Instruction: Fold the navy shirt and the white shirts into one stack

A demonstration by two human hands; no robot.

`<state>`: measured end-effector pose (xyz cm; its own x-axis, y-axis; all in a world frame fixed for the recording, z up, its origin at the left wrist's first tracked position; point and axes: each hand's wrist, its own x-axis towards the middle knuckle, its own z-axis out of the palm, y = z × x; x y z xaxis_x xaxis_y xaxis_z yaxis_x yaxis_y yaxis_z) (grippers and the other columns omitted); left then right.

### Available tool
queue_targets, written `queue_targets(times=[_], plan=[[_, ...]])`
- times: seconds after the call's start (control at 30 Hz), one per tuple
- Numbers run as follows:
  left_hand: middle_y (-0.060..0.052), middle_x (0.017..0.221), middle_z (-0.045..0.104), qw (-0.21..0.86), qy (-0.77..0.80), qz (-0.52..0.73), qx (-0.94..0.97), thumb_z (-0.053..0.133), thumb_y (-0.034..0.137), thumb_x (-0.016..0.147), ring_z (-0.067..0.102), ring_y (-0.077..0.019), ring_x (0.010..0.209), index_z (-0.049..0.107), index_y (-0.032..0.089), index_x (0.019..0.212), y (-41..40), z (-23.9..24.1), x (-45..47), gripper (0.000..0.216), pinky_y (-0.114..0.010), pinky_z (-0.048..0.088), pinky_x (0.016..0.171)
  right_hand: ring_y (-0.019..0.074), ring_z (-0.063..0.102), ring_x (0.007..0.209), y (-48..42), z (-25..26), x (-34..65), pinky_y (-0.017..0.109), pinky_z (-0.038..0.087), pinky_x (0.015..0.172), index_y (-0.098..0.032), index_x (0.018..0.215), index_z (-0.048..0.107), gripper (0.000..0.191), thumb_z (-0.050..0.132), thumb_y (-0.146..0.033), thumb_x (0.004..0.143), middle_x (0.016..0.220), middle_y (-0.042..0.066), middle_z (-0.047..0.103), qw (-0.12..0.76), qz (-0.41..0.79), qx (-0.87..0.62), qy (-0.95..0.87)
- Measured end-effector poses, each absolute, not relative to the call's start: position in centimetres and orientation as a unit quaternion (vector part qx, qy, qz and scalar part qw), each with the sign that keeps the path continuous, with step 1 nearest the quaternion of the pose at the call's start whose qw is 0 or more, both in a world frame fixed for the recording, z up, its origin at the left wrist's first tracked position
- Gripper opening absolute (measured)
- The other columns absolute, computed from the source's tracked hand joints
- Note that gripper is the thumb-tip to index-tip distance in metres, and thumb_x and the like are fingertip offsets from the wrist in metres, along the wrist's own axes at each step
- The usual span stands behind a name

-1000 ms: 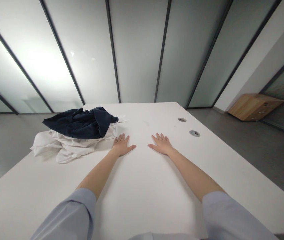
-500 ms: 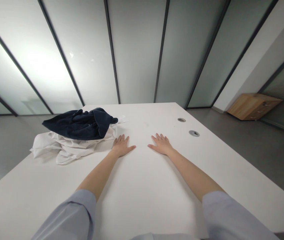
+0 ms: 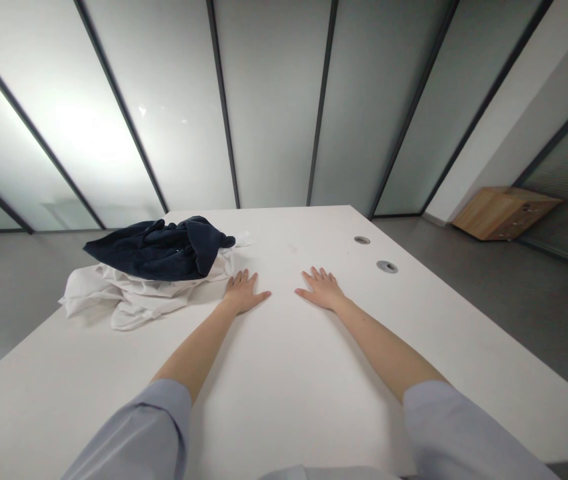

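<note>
My left hand (image 3: 242,293) lies flat on the white table (image 3: 294,387), palm down with the fingers spread and nothing in it. Close to its left side is a crumpled white cloth (image 3: 139,301), perhaps a garment. On top of that cloth rests a bunched dark navy garment (image 3: 164,250), its exact kind hidden by the folds. My right hand (image 3: 323,289) is also palm down on the tabletop, fingers apart, holding nothing. A gap of bare table separates the two thumbs.
Two round cable grommets (image 3: 387,267) are set in the table's right side. Beyond the far edge stands a frosted glass wall (image 3: 274,107) with dark frames. A wooden cabinet (image 3: 494,210) sits on the grey floor at the right.
</note>
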<state>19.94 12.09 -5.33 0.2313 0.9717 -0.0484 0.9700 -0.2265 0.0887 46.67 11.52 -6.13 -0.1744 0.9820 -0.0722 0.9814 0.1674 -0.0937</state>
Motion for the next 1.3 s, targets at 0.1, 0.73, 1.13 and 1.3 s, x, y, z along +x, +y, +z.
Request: queue_targets(times=[0.1, 0.73, 1.13, 1.3], plan=[[-0.017, 0.157, 0.022, 0.048, 0.621, 0.008, 0.782, 0.031, 0.079, 0.08, 0.021, -0.0357, 0.143, 0.032, 0.018, 0.148, 12.1, -5.3, 20.0, 0.091, -0.051, 0.018, 0.113, 0.0367, 0.015, 0.144, 11.5, -6.1, 46.7, 0.053, 0.012, 0.113, -0.024, 0.151, 0.028, 0.085, 0.025, -0.078, 0.084, 0.159, 0.013, 0.018, 0.004, 0.058, -0.642, -0.764], [-0.012, 0.115, 0.062, -0.078, 0.598, 0.224, 0.766, 0.043, 0.042, 0.089, 0.055, -0.0284, 0.11, 0.061, 0.019, 0.118, 12.7, 1.1, 17.7, 0.041, -0.038, 0.04, 0.097, 0.0367, 0.017, 0.143, 11.5, -6.3, 46.7, 0.053, 0.014, 0.112, -0.024, 0.15, 0.029, 0.083, 0.023, -0.076, 0.086, 0.158, 0.013, 0.019, 0.004, 0.053, -0.639, -0.767], [-0.02, 0.15, 0.034, -0.042, 0.769, 0.205, 0.604, 0.054, 0.055, 0.078, 0.026, -0.0415, 0.137, 0.035, 0.017, 0.145, 16.2, 4.9, 8.8, 0.079, -0.061, 0.035, 0.1, 0.0375, 0.017, 0.143, 11.4, -6.2, 46.7, 0.053, 0.014, 0.112, -0.023, 0.151, 0.029, 0.081, 0.026, -0.074, 0.087, 0.158, 0.014, 0.02, 0.007, 0.053, -0.641, -0.766], [-0.018, 0.125, 0.06, -0.021, 0.772, 0.294, 0.562, 0.043, 0.028, 0.083, 0.049, -0.0385, 0.119, 0.058, 0.017, 0.125, 16.5, 3.7, 7.4, 0.046, -0.057, 0.043, 0.094, 0.0367, 0.018, 0.143, 11.3, -6.1, 46.6, 0.053, 0.015, 0.112, -0.024, 0.149, 0.032, 0.079, 0.027, -0.073, 0.087, 0.157, 0.014, 0.022, 0.013, 0.046, -0.641, -0.766]])
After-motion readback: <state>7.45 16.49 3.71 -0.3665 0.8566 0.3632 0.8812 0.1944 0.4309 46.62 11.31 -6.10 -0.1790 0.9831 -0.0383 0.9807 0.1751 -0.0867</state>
